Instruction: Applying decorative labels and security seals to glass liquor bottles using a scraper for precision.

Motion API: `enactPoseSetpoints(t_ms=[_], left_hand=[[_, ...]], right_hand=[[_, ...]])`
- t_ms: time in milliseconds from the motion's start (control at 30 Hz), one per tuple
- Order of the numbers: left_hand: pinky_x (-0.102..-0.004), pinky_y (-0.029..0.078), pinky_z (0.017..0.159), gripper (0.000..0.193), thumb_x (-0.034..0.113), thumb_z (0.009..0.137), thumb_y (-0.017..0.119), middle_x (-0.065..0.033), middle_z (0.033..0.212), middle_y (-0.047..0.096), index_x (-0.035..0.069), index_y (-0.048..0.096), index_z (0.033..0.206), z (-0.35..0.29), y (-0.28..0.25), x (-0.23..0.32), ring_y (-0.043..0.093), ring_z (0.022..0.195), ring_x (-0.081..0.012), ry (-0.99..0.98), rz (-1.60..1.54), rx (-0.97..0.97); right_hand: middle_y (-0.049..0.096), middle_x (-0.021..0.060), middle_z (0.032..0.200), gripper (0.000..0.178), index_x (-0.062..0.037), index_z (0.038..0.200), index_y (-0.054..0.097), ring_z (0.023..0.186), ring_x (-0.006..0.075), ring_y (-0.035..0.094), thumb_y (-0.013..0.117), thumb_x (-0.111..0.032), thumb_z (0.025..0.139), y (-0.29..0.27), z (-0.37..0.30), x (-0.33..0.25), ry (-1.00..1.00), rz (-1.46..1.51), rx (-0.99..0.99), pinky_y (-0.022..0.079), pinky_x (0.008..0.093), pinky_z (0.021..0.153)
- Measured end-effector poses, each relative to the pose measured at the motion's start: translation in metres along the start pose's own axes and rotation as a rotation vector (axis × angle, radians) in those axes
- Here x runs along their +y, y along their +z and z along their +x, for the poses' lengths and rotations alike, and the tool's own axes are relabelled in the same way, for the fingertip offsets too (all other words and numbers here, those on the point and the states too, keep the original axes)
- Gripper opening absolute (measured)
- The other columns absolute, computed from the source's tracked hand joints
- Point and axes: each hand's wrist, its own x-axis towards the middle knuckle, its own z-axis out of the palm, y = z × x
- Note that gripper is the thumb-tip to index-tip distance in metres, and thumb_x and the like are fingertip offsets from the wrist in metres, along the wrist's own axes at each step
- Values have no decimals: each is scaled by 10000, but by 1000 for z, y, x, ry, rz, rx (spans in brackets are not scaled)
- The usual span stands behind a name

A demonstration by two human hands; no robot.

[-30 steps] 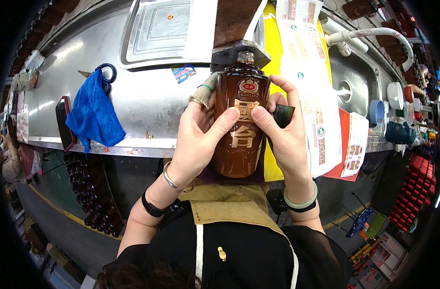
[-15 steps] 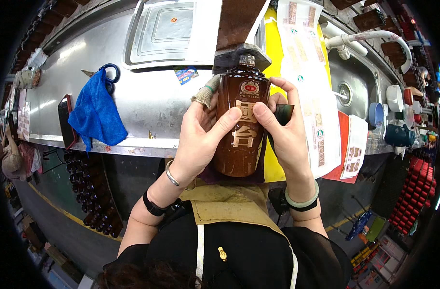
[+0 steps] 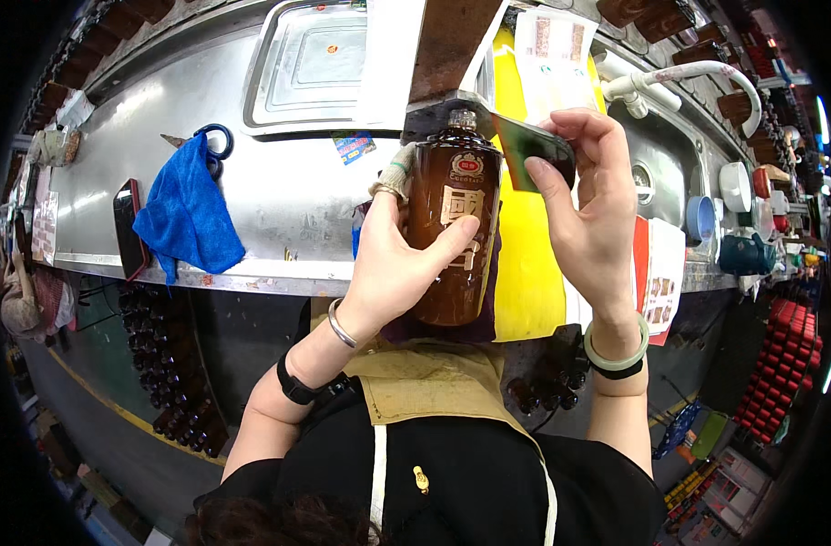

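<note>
A brown glazed bottle (image 3: 452,296) with a clear stopper, raised gold characters and a red-and-gold emblem lies tilted before me, its neck against a metal-faced block (image 3: 434,118). My left hand (image 3: 393,273) is closed round its left side, thumb across the front; a knitted cover wraps one finger. To the bottle's right, my right hand (image 3: 593,214) pinches a thin, dark, greenish flat piece (image 3: 536,150) between thumb and fingers. I cannot make out its exact kind. Its left edge comes close to the bottle's shoulder.
A yellow sheet (image 3: 529,273) lies under a white printed sheet (image 3: 552,68). Left on the steel bench are a blue cloth (image 3: 190,214), blue-handled scissors (image 3: 217,136) and a phone (image 3: 127,227). A metal tray (image 3: 311,68) stands behind; a sink with a tap (image 3: 707,73) is right.
My right hand has left the bottle and moved right, lifting the dark flat piece away from its side. My left hand still holds the bottle. More of the yellow sheet shows.
</note>
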Motion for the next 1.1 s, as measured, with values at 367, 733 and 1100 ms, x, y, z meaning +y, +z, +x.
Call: enactPoseSetpoints(t_ms=[367, 733, 1100], left_hand=[[-398, 417, 1188, 808, 119, 968, 780, -202, 1550, 483, -64, 300, 1591, -5, -6, 9, 509, 1415, -251, -62, -200, -48], [-421, 301, 1270, 646, 290, 1147, 489, -218, 1657, 378, -55, 248, 1637, -16, -29, -8, 371, 1540, -279, -34, -350, -42], [-364, 420, 1175, 649, 135, 1082, 626, -175, 1585, 478, -53, 304, 1614, -29, -9, 0, 503, 1419, -216, -3, -178, -63]], right_hand=[[770, 46, 971, 315, -105, 1089, 777, 877, 253, 676, 744, 33, 807, 2, 55, -4, -694, -499, -165, 533, 386, 773], [747, 45, 1075, 279, -79, 1119, 783, 760, 164, 646, 744, -69, 842, -11, -52, 0, -650, -67, -428, 536, 298, 660], [462, -60, 893, 613, -3, 1493, 485, 795, 38, 430, 785, -186, 991, 33, -78, 6, 567, 477, -19, 376, 196, 713]])
